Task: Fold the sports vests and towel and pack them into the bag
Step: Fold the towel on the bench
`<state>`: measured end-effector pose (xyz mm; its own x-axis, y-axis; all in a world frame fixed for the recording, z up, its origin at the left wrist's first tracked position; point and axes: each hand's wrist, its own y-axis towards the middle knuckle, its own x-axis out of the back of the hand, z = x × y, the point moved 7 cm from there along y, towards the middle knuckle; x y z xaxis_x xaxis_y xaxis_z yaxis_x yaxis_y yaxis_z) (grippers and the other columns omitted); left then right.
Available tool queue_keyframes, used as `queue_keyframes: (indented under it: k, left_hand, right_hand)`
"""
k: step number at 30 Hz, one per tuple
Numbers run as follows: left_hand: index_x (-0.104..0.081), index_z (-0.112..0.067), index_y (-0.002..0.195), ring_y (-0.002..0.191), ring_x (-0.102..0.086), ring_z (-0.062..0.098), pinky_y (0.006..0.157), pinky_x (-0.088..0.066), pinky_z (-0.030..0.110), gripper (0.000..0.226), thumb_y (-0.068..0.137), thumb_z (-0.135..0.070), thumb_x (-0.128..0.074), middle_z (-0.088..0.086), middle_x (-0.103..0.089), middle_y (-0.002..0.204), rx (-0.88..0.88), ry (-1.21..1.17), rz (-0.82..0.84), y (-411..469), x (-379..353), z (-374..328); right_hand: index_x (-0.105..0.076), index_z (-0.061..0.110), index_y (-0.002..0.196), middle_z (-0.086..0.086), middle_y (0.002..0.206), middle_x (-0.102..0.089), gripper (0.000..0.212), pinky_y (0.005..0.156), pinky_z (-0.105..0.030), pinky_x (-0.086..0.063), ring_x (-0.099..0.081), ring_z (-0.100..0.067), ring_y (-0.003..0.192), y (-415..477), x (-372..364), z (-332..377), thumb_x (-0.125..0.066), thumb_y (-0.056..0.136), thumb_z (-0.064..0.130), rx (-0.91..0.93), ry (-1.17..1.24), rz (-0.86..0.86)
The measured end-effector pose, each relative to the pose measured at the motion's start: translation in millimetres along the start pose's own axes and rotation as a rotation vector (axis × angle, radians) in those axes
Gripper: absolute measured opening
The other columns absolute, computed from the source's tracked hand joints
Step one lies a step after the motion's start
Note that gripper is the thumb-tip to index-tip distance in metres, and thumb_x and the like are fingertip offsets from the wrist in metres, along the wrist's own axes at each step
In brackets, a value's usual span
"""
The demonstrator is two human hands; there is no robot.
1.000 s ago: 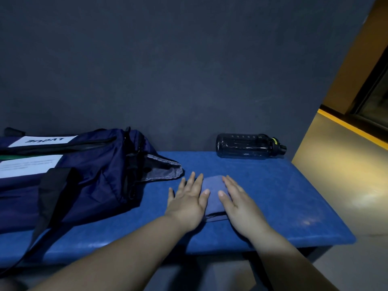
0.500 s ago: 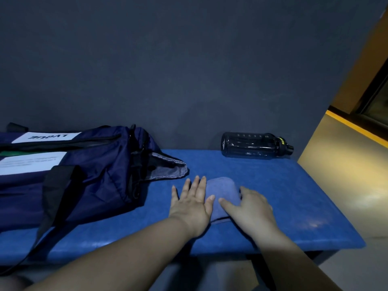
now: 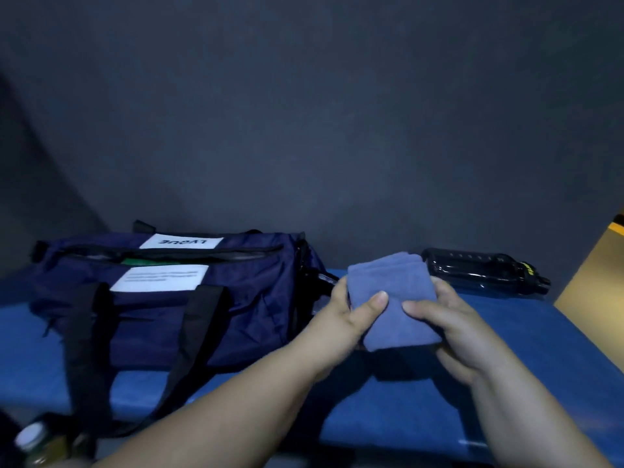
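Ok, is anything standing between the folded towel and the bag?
Nothing visible. The left hand and right hand hold the towel just right of the bag, whose top zip looks open. The bottle lies behind, off that path.

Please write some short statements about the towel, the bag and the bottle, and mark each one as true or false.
1. The left hand and the right hand both hold the folded towel. True.
2. The towel lies flat on the bench. False: it is held above the bench.
3. The bottle stands upright. False: it lies on its side on the bench.
4. The bag sits left of the towel. True.
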<state>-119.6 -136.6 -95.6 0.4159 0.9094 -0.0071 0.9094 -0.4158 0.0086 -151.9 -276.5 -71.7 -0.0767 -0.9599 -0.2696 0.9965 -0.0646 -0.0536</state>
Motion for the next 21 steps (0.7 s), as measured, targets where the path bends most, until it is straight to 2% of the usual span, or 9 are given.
queue_keyframes:
  k: [2, 4, 5, 8, 11, 14, 16, 19, 21]
  left_hand:
    - [-0.029, -0.025, 0.148, 0.118, -0.058, 0.007, 0.103, -0.046, 0.033, 0.091, 0.073, -0.059, -0.069, -0.009, -0.059, 0.133, -0.031, 0.184, -0.026, -12, 27, -19]
    - [-0.019, -0.027, 0.151, 0.121, -0.053, 0.004, 0.098, -0.042, 0.022, 0.09, 0.081, -0.055, -0.068, -0.012, -0.054, 0.137, -0.061, 0.465, -0.068, -24, 54, -34]
    - [-0.017, -0.028, 0.152, 0.123, -0.05, 0.006, 0.097, -0.04, 0.021, 0.088, 0.084, -0.053, -0.067, -0.011, -0.051, 0.138, -0.072, 0.568, -0.076, -30, 65, -38]
    - [-0.02, -0.033, 0.149, 0.124, -0.052, 0.014, 0.103, -0.043, 0.033, 0.088, 0.079, -0.06, -0.066, -0.008, -0.052, 0.138, -0.056, 0.651, -0.097, -40, 97, -39]
    - [-0.025, -0.036, 0.143, 0.116, -0.058, 0.015, 0.098, -0.047, 0.039, 0.084, 0.076, -0.064, -0.066, -0.007, -0.058, 0.131, -0.044, 0.677, -0.164, -47, 132, -43]
    - [-0.031, -0.034, 0.138, 0.104, -0.063, 0.012, 0.092, -0.05, 0.039, 0.085, 0.068, -0.072, -0.06, -0.013, -0.067, 0.11, -0.083, 0.638, -0.217, -50, 159, -54]
    - [-0.041, -0.029, 0.132, 0.104, -0.062, 0.016, 0.091, -0.048, 0.036, 0.065, 0.081, -0.066, -0.055, -0.013, -0.066, 0.103, -0.133, 0.647, -0.372, -51, 185, -62]
    - [-0.053, -0.029, 0.12, 0.112, -0.051, 0.025, 0.092, -0.041, 0.037, 0.032, 0.097, -0.05, -0.042, -0.002, -0.064, 0.109, -0.103, 0.814, -0.648, -54, 231, -65]
    - [-0.057, -0.028, 0.111, 0.115, -0.048, 0.025, 0.093, -0.035, 0.038, 0.027, 0.1, -0.045, -0.038, -0.002, -0.063, 0.11, -0.029, 0.981, -0.653, -47, 249, -56]
  right_hand:
    - [-0.063, 0.014, 0.12, -0.012, 0.115, -0.07, 0.071, 0.082, -0.037, -0.057, -0.068, -0.024, 0.102, 1, -21, 1, -0.084, 0.054, 0.031, -0.032, -0.007, 0.098]
    - [-0.07, 0.017, 0.114, -0.009, 0.114, -0.071, 0.082, 0.08, -0.035, -0.057, -0.068, -0.021, 0.102, 2, -42, -3, -0.088, 0.043, 0.055, -0.073, -0.09, 0.17]
    - [-0.071, 0.016, 0.112, -0.011, 0.114, -0.071, 0.089, 0.076, -0.032, -0.056, -0.069, -0.021, 0.1, 4, -52, -6, -0.088, 0.036, 0.059, -0.086, -0.142, 0.181]
    - [-0.067, 0.009, 0.117, -0.016, 0.112, -0.071, 0.1, 0.069, -0.029, -0.054, -0.069, -0.025, 0.095, 7, -82, -14, -0.092, 0.031, 0.054, -0.085, -0.19, 0.189]
    - [-0.065, 0.01, 0.117, -0.013, 0.107, -0.073, 0.076, 0.066, -0.027, -0.055, -0.071, -0.027, 0.094, 6, -119, -13, -0.088, 0.048, 0.033, -0.045, -0.233, 0.242]
    - [-0.065, 0.007, 0.109, -0.01, 0.094, -0.075, 0.054, 0.062, -0.029, -0.054, -0.071, -0.023, 0.081, 21, -141, -5, -0.076, 0.057, 0.017, 0.0, -0.277, 0.157]
    - [-0.066, 0.01, 0.101, -0.008, 0.087, -0.073, 0.047, 0.064, -0.032, -0.052, -0.069, -0.019, 0.075, 36, -152, 6, -0.077, 0.055, 0.018, 0.054, -0.333, 0.073]
    - [-0.066, 0.016, 0.098, -0.002, 0.088, -0.073, 0.04, 0.066, -0.032, -0.052, -0.069, -0.015, 0.078, 62, -171, 24, -0.085, 0.063, 0.016, 0.125, -0.396, 0.03]
    - [-0.066, 0.021, 0.096, 0.002, 0.088, -0.073, 0.04, 0.067, -0.031, -0.051, -0.069, -0.014, 0.079, 81, -186, 30, -0.084, 0.061, 0.025, 0.152, -0.452, 0.027]
